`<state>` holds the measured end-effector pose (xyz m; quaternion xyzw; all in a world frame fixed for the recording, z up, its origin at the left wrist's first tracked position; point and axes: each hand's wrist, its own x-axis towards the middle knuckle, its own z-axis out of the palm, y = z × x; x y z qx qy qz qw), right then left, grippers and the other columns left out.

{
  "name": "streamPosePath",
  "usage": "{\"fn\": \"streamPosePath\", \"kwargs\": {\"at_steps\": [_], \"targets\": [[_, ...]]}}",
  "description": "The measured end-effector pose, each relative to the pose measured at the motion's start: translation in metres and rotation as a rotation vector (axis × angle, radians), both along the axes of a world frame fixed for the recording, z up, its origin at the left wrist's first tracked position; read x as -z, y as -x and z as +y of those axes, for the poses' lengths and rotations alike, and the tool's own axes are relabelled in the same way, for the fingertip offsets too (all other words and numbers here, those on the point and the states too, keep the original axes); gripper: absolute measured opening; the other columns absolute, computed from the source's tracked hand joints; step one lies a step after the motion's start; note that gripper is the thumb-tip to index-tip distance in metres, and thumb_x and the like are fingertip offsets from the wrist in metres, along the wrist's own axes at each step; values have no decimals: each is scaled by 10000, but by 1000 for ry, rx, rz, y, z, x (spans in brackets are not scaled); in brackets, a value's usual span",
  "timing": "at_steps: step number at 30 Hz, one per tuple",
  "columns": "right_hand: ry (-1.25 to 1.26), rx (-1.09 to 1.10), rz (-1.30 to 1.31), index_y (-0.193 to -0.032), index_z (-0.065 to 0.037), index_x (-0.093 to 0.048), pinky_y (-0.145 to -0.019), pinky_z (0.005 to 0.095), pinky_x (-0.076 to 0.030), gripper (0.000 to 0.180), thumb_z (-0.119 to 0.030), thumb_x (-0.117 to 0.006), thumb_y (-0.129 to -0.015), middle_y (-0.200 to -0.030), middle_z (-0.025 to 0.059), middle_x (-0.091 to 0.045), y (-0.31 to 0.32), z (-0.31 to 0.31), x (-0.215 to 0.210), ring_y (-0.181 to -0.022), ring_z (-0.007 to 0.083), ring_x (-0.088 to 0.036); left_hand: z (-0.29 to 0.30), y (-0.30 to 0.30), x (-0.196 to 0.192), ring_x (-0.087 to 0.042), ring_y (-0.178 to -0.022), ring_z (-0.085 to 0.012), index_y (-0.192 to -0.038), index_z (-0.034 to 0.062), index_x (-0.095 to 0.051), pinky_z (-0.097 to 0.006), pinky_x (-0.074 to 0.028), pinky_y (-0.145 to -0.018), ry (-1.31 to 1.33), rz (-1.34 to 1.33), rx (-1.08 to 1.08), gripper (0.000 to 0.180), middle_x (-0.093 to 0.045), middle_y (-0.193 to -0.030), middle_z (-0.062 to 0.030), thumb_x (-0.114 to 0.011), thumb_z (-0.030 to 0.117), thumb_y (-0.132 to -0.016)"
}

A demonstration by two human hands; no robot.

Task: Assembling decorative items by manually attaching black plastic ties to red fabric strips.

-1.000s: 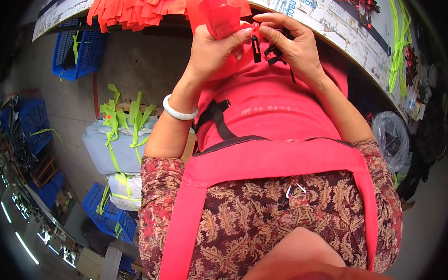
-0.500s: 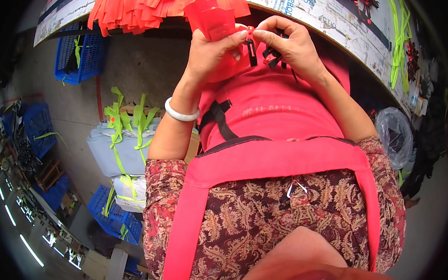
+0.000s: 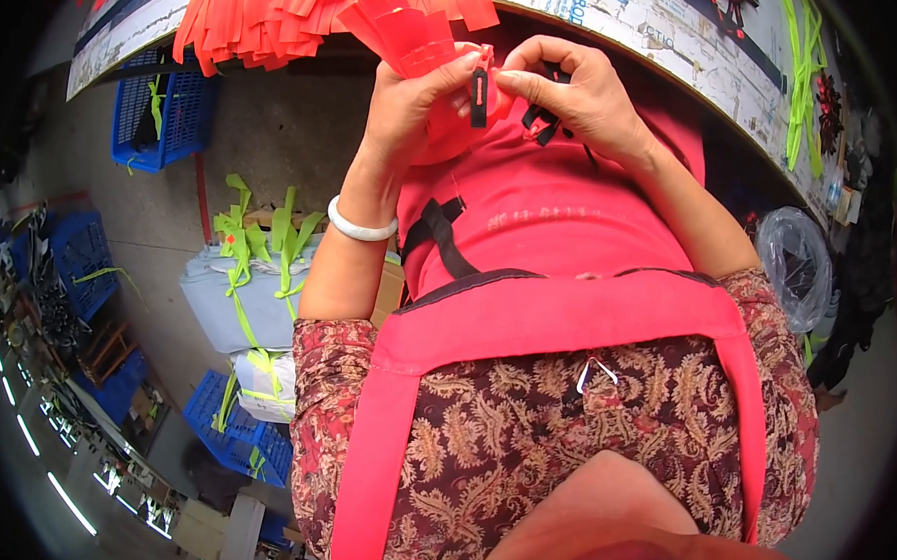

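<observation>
In the upper middle of the frame the small black buckle stands upright, its long axis running top to bottom, pinched between the two hands. The left hand closes on it and on the red fabric piece from the left; the right hand presses its fingertips in from the right, also gripping a black strap.

My left hand gripped red straps. My right hand pinched a black buckle against them, near the far table.
</observation>
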<state>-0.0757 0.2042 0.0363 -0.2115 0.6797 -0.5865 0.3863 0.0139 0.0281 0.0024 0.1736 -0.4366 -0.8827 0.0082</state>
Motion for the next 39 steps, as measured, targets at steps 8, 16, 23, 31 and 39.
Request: {"fn": "streamPosePath", "kwargs": {"at_steps": [8, 16, 23, 31, 39], "targets": [[-4, 13, -53, -948, -12, -667, -549, 172, -476, 209, -214, -685, -896, -766, -9, -619, 4, 1, -3, -648, 23, -563, -3, -4, 3, -596, -643, -109, -1032, -32, -656, -224, -447, -535, 34, 29, 95, 191, -664, -820, -58, -661, 88, -883], [29, 25, -127, -958, -12, -667, -556, 172, -479, 212, -214, -685, -897, -786, 0, -629, 4, 1, -2, -656, 28, -573, -5, -4, -3, -569, -596, -108, -1021, -1, -670, -235, -431, -518, 39, -28, 124, 187, -655, -784, -45, -691, 99, -865], [59, 25, 47, -978, -5, -667, -644, 184, -490, 201, -195, -666, -911, -845, 3, -652, 3, 1, 3, -729, 41, -589, -3, -9, -2, -534, -604, -55, -964, 4, -691, -223, -420, -527, 293, 14, 145, 148, -632, -744, 12, -726, 44, -827], [205, -1, 412, -992, -9, -660, -585, 188, -507, 169, -80, -708, -846, -901, 29, -650, -6, -3, 8, -679, 45, -584, 4, -11, 0, -566, -651, -58, -951, 3, -692, -224, -449, -560, 336, 108, 71, 119, -641, -755, 10, -685, -12, -834], [217, -30, 475, -987, -7, -662, -585, 187, -492, 158, -71, -703, -849, -877, 27, -640, -3, -4, 7, -645, 45, -572, 4, -10, -4, -563, -634, -63, -953, -6, -681, -225, -440, -543, 546, 236, 44, 135, -629, -733, -3, -644, -53, -832]]}}
